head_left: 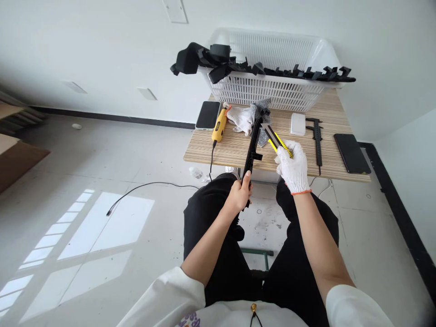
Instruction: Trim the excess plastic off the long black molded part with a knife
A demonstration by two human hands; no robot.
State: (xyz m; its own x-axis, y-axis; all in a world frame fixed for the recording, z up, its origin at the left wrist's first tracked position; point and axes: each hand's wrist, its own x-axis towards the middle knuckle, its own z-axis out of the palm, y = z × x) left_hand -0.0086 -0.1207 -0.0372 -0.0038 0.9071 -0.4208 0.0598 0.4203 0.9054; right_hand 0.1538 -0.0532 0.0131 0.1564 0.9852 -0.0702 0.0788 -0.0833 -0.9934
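Observation:
A long, narrow black plastic part (252, 150) slants up from my lap over the table's front edge. My bare left hand (240, 193) is closed around its lower end. In my right hand (293, 167), which wears a white knit glove with an orange hem, is a yellow and black utility knife (277, 140). Its blade points up and left, close to the upper part of the black piece; whether they touch I cannot tell. Behind the part's upper end lie a white glove (241, 119) and a grey cloth (262, 109), partly hidden.
A white plastic basket (272, 88) stands at the table's back, with another long black part (289, 72) across its rim. A yellow corded tool (220, 125) and a phone (207, 115) lie left. A white case (298, 124), calipers (317, 141) and a second phone (352, 153) lie right.

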